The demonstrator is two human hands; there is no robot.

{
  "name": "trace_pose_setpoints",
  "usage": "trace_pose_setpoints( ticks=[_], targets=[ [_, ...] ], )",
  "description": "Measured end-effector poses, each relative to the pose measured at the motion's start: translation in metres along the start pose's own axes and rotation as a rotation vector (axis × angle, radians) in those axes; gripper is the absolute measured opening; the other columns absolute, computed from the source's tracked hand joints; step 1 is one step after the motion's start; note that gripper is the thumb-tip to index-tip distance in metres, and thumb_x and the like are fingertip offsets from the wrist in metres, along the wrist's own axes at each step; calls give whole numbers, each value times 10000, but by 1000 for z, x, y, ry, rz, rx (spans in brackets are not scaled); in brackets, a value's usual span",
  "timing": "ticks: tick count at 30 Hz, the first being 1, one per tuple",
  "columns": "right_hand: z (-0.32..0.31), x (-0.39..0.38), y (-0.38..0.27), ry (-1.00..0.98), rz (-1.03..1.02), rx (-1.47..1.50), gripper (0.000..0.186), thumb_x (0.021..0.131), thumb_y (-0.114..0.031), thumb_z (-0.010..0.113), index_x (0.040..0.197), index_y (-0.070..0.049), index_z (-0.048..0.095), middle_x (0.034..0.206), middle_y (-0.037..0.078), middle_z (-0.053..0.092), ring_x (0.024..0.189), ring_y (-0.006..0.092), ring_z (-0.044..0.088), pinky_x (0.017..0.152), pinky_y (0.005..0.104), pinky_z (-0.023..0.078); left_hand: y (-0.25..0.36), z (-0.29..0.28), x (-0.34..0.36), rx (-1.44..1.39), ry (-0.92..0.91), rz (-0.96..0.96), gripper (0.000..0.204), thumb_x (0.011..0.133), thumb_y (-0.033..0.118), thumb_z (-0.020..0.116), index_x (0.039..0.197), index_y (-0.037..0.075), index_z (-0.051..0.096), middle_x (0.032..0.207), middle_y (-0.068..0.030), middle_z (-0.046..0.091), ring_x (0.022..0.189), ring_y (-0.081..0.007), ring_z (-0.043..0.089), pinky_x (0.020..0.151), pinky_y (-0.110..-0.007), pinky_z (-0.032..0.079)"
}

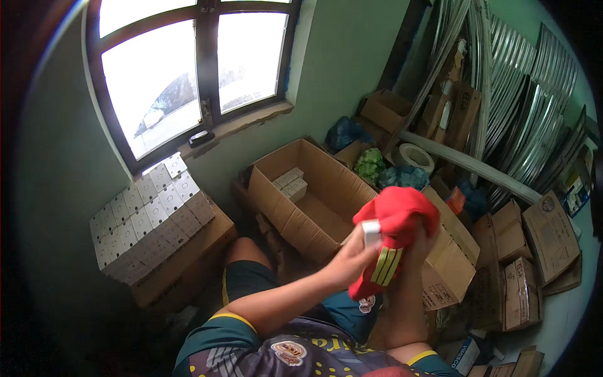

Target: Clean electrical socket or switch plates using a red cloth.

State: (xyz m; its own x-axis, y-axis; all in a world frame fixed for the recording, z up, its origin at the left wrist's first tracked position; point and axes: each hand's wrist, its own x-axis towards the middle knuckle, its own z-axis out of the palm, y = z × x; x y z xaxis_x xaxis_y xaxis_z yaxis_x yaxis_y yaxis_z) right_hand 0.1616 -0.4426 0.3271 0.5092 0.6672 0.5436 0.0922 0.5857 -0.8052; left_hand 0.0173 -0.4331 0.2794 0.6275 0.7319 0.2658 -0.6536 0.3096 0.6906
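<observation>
In front of my chest I hold up a bunched red cloth (402, 213) with yellow stripes on its lower part. My left hand (352, 261) is closed on its left side. A small white piece (372, 232) shows at those fingertips, and I cannot tell whether it is a box or a tag. My right hand (416, 248) grips the cloth from the right, its fingers partly hidden by the fabric. Beyond the cloth stands a large open cardboard box (326, 213) with several small white boxes (291, 184) in its far left corner.
Stacked small white boxes (151, 213) sit on a closed carton (182, 257) at my left, below the window (201, 75). An open carton (449, 270) stands at my right. Farther right are flattened cartons (543, 239), plastic bags (370, 166), a white roll (414, 157) and leaning metal profiles (521, 94).
</observation>
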Motion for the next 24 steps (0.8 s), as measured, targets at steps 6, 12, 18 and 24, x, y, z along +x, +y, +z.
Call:
trace_pose_setpoints(
  ticks=[6,12,18,24],
  targets=[
    [33,-37,4,-488,76,-73,598,861,-87,644,1424,21,473,1424,155,526,1312,252,507,1119,388,376,-16,-48,-4,-67,315,116,511,1074,457,400,1425,88,437,1342,-99,552,1223,-229,567,1037,-391,469],
    [31,-45,16,-332,-52,-38,579,855,-78,690,1391,2,487,1290,143,570,1217,232,551,1079,374,406,-13,-57,-21,1064,95,547,371,1067,199,437,1373,9,524,1279,-151,612,1211,-256,563,1038,-377,435],
    [8,-7,29,142,-174,-179,180,920,-98,621,1066,6,629,1025,83,670,932,182,659,821,319,537,58,-32,-18,787,-87,-102,380,1056,319,446,1272,20,541,1170,-142,634,1103,-204,589,958,-370,466],
    [2,17,3,143,-21,-242,270,1001,-226,539,1083,8,648,1033,96,686,912,198,679,814,349,556,84,-64,-17,395,380,304,327,1089,267,423,1284,15,495,1099,-88,620,1045,-144,571,929,-309,455]
  ],
)
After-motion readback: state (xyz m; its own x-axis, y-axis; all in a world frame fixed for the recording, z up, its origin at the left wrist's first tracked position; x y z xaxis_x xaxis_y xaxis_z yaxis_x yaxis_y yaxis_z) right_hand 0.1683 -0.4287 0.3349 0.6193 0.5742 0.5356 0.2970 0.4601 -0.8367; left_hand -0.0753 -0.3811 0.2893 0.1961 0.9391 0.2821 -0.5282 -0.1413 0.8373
